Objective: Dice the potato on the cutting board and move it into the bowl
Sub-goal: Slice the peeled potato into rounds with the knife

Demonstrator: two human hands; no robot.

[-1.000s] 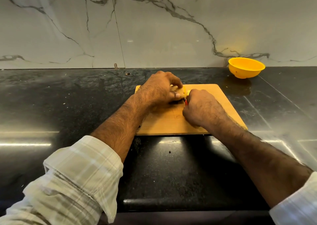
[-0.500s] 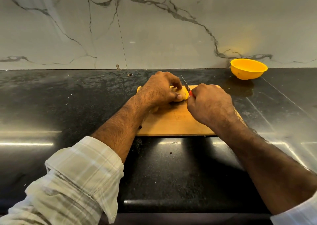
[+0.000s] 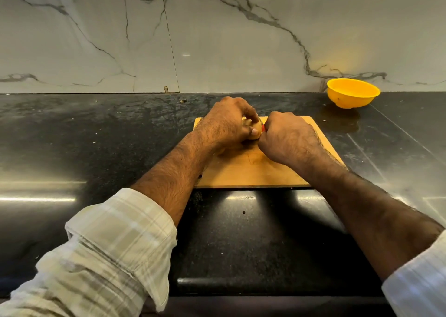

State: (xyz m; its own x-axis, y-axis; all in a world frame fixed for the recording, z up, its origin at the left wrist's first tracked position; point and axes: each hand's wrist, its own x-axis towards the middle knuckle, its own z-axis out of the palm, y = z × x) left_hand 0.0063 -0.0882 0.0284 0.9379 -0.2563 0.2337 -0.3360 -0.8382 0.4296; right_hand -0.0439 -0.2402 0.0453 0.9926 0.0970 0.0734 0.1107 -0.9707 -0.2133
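My left hand (image 3: 226, 123) is curled over the small pale-yellow potato (image 3: 253, 130), fingers arched across its top and the thumb pressed against its near side, so it cannot roll while I cut. The potato sits on the far part of the rectangular light wooden cutting board (image 3: 248, 171), mostly hidden under that hand; only its right end shows. My right hand (image 3: 287, 139) is clenched into a fist just beside it, touching the left hand's fingertips, and a sliver of red knife handle (image 3: 263, 128) peeks out at the top of the fist. The blade itself is too hidden to judge, so I cannot tell how deep it sits in the potato. I read this as an early cut: no loose pieces are visible on the board. The round yellow plastic bowl (image 3: 352, 93) waits well apart, at the back right of the polished black stone counter (image 3: 96, 135) against the veined white marble wall (image 3: 217, 39), looking empty from here. It stands clear of the board, I think, to leave room for knife work. The left fingertips lie very near the cutting line, which is the risk.
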